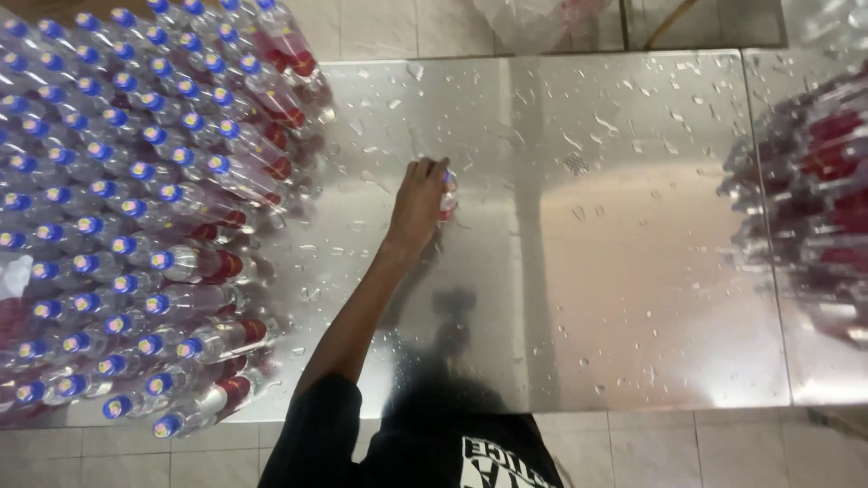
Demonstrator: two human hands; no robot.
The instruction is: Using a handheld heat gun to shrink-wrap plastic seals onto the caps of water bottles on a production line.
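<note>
Left hand (pixel 418 201) wrapped around single clear bottle (pixel 447 193), blue cap, red label, standing mid-table on wet steel table (pixel 615 271). Big crowd of same bottles (pixel 136 208) packed at left. More bottles (pixel 814 190) at right edge, blurry. Right hand out of frame.

Wet polished steel, clear glossy plastic.

Your table (pixel 633 271) is smooth stainless steel, mirror-bright and beaded with water drops across its far edge. The bottle (pixel 447 192) under your left hand (pixel 418 203) is clear, glossy plastic with a shiny blue cap, like the stacked bottles (pixel 136 208) at the table's left edge. Beyond the near edge, the floor tiles (pixel 705 447) look pale and matt.
</note>
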